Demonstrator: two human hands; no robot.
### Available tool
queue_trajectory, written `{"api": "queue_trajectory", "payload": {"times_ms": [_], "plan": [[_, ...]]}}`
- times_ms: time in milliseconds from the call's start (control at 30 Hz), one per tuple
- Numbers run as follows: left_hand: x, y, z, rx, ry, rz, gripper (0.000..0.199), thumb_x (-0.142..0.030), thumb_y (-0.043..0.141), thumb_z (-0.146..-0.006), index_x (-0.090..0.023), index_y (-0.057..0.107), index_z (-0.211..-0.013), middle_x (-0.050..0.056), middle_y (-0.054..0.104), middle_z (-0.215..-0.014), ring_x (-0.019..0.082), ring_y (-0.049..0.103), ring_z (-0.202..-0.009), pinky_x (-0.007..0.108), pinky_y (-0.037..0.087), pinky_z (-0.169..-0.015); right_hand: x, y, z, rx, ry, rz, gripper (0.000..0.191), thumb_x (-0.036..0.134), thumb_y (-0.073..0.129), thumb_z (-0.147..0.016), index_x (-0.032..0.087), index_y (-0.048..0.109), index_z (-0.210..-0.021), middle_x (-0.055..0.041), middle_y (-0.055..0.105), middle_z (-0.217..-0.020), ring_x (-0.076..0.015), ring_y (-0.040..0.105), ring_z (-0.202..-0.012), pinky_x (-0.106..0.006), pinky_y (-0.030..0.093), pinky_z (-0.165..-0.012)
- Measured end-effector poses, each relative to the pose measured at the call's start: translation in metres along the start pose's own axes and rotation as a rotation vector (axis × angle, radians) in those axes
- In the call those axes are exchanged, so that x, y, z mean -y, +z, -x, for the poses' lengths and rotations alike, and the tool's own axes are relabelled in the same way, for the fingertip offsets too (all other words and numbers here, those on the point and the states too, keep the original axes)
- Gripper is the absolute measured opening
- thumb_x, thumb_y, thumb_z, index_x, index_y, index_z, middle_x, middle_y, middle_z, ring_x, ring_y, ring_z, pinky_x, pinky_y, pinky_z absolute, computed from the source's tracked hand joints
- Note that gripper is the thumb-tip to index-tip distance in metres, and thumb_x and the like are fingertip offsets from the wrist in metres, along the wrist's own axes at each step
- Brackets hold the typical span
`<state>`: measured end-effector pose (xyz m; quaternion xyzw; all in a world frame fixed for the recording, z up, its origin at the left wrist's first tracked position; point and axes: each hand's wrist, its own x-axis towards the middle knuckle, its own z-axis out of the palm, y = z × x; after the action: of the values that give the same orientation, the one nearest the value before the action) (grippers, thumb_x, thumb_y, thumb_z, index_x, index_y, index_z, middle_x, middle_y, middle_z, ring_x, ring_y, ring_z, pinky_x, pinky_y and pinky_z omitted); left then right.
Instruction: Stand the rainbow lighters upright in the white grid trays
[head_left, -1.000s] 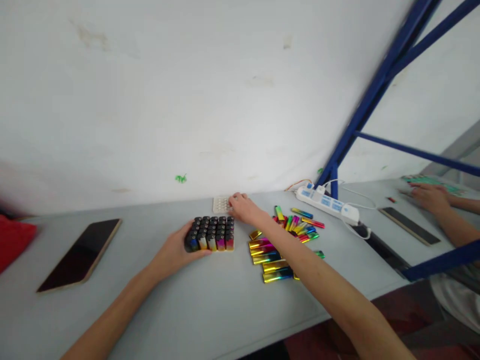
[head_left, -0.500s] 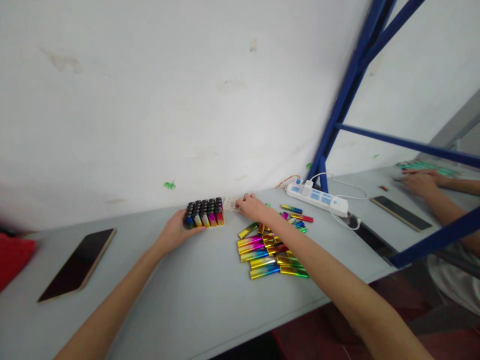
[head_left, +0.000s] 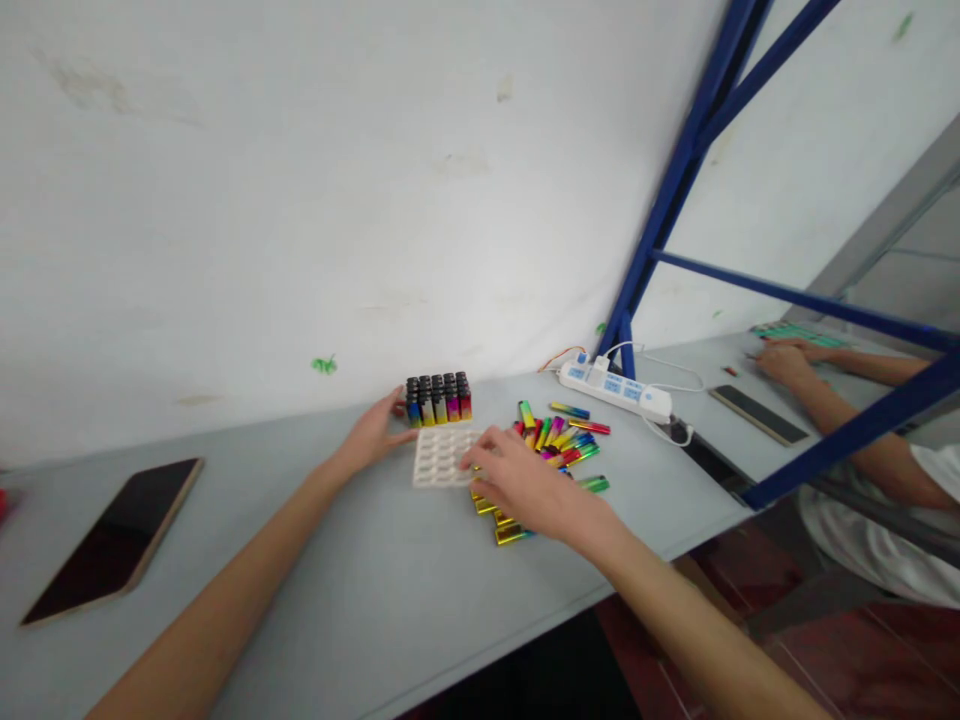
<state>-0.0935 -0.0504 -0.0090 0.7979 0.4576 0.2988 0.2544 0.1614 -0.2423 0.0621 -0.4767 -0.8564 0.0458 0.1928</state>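
Rows of black-topped lighters (head_left: 441, 402) with shiny coloured bodies stand upright in a tight block near the wall. My left hand (head_left: 373, 432) is at the block's left end, its fingers apart from the thumb; the fingertips are partly hidden by the lighters. The thumb reaches close to the corner of a white plastic tray (head_left: 431, 470) with rows of round hollows. Pinching that tray by its right side is my right hand (head_left: 517, 475), just in front of the block. Under and beyond this hand lies a loose pile of metallic, multicoloured lighters (head_left: 574, 443).
A dark flat tablet-like panel (head_left: 112, 540) lies at the left. At the right are a white power strip (head_left: 615, 388) with cables, a blue metal frame (head_left: 660, 230) and another dark panel (head_left: 757, 414). Another person's hands (head_left: 787, 358) rest on the table beyond the frame.
My right hand has drawn the white tray from beside the wall toward me, in front of the lighter block. My left hand has loosened from around the block. The camera view has shifted.
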Motion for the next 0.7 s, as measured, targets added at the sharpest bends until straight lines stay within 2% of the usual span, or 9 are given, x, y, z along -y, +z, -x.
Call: {"api": "queue_trajectory", "payload": {"times_ms": [67,133,267,367,467,500,567,633,700], "plan": [[0.011,-0.015,0.019,-0.019,-0.071,0.033,0.106,-0.082,0.060,-0.078,-0.011,0.046,-0.155,0.020,0.072,-0.137,0.036,0.072,-0.119,0.054,0.055,-0.108,0.026,0.022,-0.008,0.054,-0.060,0.066,0.021,0.021,0.065,-0.103,0.019,0.068,-0.124,-0.0116,0.064,-0.123,-0.0266,0.060,-0.116,-0.041,0.053,-0.102],[0.024,-0.031,0.041,-0.036,-0.116,0.037,0.092,-0.080,0.047,-0.089,-0.013,0.051,-0.152,0.017,0.072,-0.139,0.033,0.069,-0.128,0.053,0.049,-0.117,0.041,0.044,-0.022,0.076,-0.077,0.152,0.020,0.022,0.059,-0.106,0.020,0.068,-0.123,-0.0125,0.065,-0.124,-0.0279,0.060,-0.114,-0.043,0.055,-0.096],[0.034,-0.050,0.074,-0.039,-0.081,-0.042,0.077,-0.079,0.040,-0.095,-0.019,0.066,-0.136,0.012,0.072,-0.141,0.033,0.064,-0.136,0.050,0.044,-0.123,0.045,0.070,-0.045,0.161,-0.129,0.187,0.023,0.024,0.054,-0.108,0.022,0.070,-0.125,-0.0119,0.068,-0.125,-0.0287,0.064,-0.112,-0.047,0.055,-0.094],[0.028,-0.050,0.084,-0.002,-0.016,-0.106,0.077,-0.082,0.045,-0.091,-0.023,0.066,-0.136,0.011,0.070,-0.144,0.035,0.065,-0.134,0.051,0.047,-0.120,0.034,0.062,-0.048,0.212,-0.176,0.097,0.024,0.033,0.062,-0.106,0.025,0.070,-0.127,-0.0094,0.071,-0.126,-0.0274,0.067,-0.113,-0.045,0.053,-0.099],[0.017,-0.046,0.088,0.042,0.070,-0.187,0.080,-0.085,0.054,-0.085,-0.025,0.064,-0.137,0.011,0.065,-0.148,0.036,0.063,-0.135,0.052,0.046,-0.121,0.008,0.035,-0.044,0.181,-0.193,-0.095,0.029,0.039,0.061,-0.108,0.023,0.069,-0.130,-0.0077,0.074,-0.121,-0.0222,0.070,-0.112,-0.036,0.051,-0.101],[0.014,-0.045,0.089,0.053,0.093,-0.209,0.079,-0.085,0.056,-0.083,-0.025,0.064,-0.135,0.011,0.065,-0.147,0.036,0.062,-0.135,0.051,0.047,-0.120,-0.005,0.024,-0.042,0.132,-0.135,-0.133,0.028,0.038,0.057,-0.110,0.021,0.070,-0.128,-0.0084,0.075,-0.121,-0.0214,0.070,-0.112,-0.034,0.050,-0.101],[0.008,-0.046,0.093,0.068,0.127,-0.246,0.077,-0.086,0.061,-0.079,-0.025,0.067,-0.126,0.011,0.065,-0.143,0.035,0.063,-0.132,0.050,0.048,-0.118,-0.035,0.006,-0.038,0.019,0.121,-0.097,0.026,0.032,0.053,-0.111,0.018,0.072,-0.121,-0.0099,0.076,-0.120,-0.0217,0.070,-0.111,-0.033,0.049,-0.101],[0.002,-0.049,0.098,0.079,0.150,-0.282,0.073,-0.085,0.067,-0.074,-0.026,0.068,-0.116,0.010,0.067,-0.136,0.035,0.064,-0.127,0.049,0.049,-0.116,-0.067,-0.005,-0.036,0.015,0.399,0.020,0.023,0.027,0.056,-0.108,0.015,0.072,-0.121,-0.0121,0.077,-0.114,-0.0233,0.071,-0.109,-0.033,0.050,-0.099],[-0.005,-0.052,0.103,0.092,0.166,-0.317,0.068,-0.082,0.072,-0.070,-0.026,0.069,-0.109,0.009,0.069,-0.127,0.035,0.064,-0.123,0.049,0.050,-0.112,-0.095,-0.006,-0.036,0.044,0.632,0.117,0.027,0.028,0.055,-0.108,0.016,0.070,-0.126,-0.0145,0.076,-0.121,-0.0246,0.070,-0.115,-0.035,0.048,-0.103]]}}
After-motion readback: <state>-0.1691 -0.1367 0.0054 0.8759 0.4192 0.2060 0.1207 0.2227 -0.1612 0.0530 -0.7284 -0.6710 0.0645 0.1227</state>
